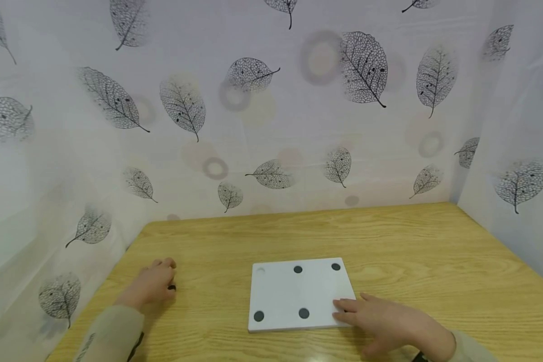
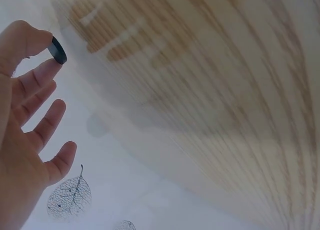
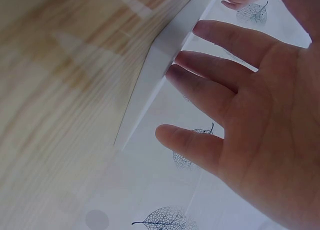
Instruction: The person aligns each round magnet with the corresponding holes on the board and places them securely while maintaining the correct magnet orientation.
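A white rectangular board (image 1: 278, 291) lies flat on the wooden table, with several dark round discs (image 1: 303, 313) set in its face. At its far left corner shows a bare round recess (image 1: 260, 271). To the left of the board, my left hand (image 1: 153, 282) pinches a small black disc (image 2: 57, 50) between thumb and index finger, its other fingers loosely bent. My right hand (image 1: 384, 319) rests its fingertips on the board's near right corner, fingers (image 3: 205, 90) extended and spread, covering part of that corner.
The wood-grain table (image 1: 208, 246) extends around the board on all sides. White curtain-like sheets (image 1: 289, 125) printed with dark leaves hang behind the table and along its left and right sides.
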The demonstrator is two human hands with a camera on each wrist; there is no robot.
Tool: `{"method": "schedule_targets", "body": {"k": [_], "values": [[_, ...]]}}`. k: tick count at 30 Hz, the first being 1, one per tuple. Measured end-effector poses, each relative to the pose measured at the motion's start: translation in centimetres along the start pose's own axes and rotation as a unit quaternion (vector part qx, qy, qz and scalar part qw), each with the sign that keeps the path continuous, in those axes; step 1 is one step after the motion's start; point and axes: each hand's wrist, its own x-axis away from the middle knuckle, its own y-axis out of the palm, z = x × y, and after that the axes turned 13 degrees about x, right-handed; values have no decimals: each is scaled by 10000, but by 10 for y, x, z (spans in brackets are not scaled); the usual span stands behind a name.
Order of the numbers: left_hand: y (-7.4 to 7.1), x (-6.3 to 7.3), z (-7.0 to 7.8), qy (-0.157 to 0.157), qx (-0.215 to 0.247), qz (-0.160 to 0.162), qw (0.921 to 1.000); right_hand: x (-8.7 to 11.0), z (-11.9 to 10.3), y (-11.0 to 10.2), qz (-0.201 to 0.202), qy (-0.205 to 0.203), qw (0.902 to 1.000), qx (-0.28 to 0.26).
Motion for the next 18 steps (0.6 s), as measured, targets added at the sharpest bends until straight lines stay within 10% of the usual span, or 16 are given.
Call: {"method": "schedule_targets", "body": {"k": [18], "values": [[2,-23,34,826,-8,154,9965,1,2,3,161,-132,9997,155]]}}
